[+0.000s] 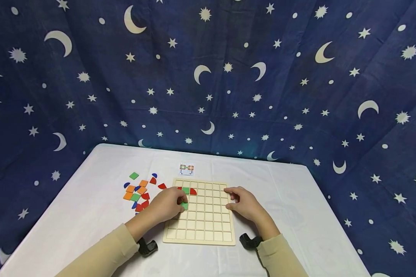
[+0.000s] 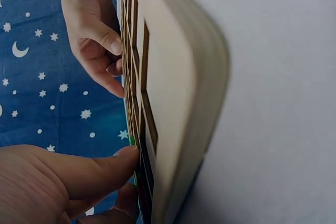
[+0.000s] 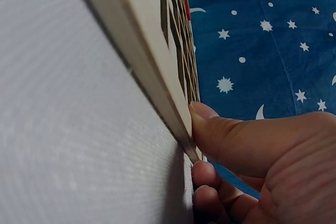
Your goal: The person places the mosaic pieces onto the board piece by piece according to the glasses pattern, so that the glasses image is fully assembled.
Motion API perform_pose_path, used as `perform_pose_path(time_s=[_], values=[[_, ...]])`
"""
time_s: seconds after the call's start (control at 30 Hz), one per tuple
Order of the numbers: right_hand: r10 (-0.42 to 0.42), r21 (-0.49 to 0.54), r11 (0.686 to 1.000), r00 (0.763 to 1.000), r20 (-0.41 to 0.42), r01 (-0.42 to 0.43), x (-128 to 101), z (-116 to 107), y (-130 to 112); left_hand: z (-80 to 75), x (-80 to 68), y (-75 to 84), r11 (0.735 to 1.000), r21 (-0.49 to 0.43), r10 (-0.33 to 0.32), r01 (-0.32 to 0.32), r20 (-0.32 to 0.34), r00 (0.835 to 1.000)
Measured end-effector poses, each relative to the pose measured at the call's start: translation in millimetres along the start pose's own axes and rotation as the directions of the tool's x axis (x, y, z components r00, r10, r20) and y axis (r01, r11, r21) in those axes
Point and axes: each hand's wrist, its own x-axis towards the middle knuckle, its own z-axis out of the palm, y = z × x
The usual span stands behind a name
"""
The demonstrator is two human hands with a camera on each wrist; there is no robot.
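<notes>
Head view: your left hand point(image 1: 168, 206) rests on the left part of the wooden grid board point(image 1: 208, 227), fingertips pinching a green square tile point(image 1: 185, 206) into a cell in the board's third row, second column from the left. The tile lies right at your left fingertips, so the left hand is the nearer by far. Your right hand point(image 1: 244, 203) sits at the board's right edge, fingers curled against the rim, steadying it. The board is nearly square and lies flat on the white table point(image 1: 298, 215), its far edge toward the pattern card point(image 1: 186, 168). Two rows farther from you than the held tile, a second green square point(image 1: 186, 190) sits in its cell between two red quarter-round pieces, one of them at point(image 1: 193, 191). A loose pile of orange, green, red and blue tiles point(image 1: 138, 192) lies on the table to the left of the board, near your left hand.

Left wrist view: your thumb point(image 2: 113, 163) presses against a thin green edge at the board's face; the tile looks flat, thin and matte. The right hand point(image 2: 97, 40) shows beyond, fingers bent at the far rim.

Right wrist view: your thumb point(image 3: 231, 135) lies on top of the board's edge point(image 3: 157, 77), the other fingers curl at its side; the grip is on the rim. Green and red slivers show far along the grid.
</notes>
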Motion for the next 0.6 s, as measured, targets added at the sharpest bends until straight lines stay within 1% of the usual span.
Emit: perform_pose_path(time_s=[0.1,0.23,0.4,0.6], values=[[-0.001,-0.002,1.000,1.000,0.000,0.001,0.3,0.4,1.1,2.1,0.1,-0.5,1.000,0.001,0.001,-0.001,-0.007,1.000],[-0.004,0.004,1.000,1.000,0.001,0.004,0.2,0.5,0.5,2.1,-0.2,-0.2,1.000,-0.009,-0.018,0.017,-0.019,1.000],[-0.005,0.003,1.000,1.000,-0.002,0.005,0.2,0.8,-0.2,-1.2,-3.3,-0.5,1.000,-0.013,-0.015,0.015,-0.027,1.000],[-0.014,0.002,1.000,1.000,0.003,0.014,-0.4,-0.5,0.8,-7.9,-9.1,-8.4,0.999,-0.017,-0.046,0.045,-0.041,0.998]])
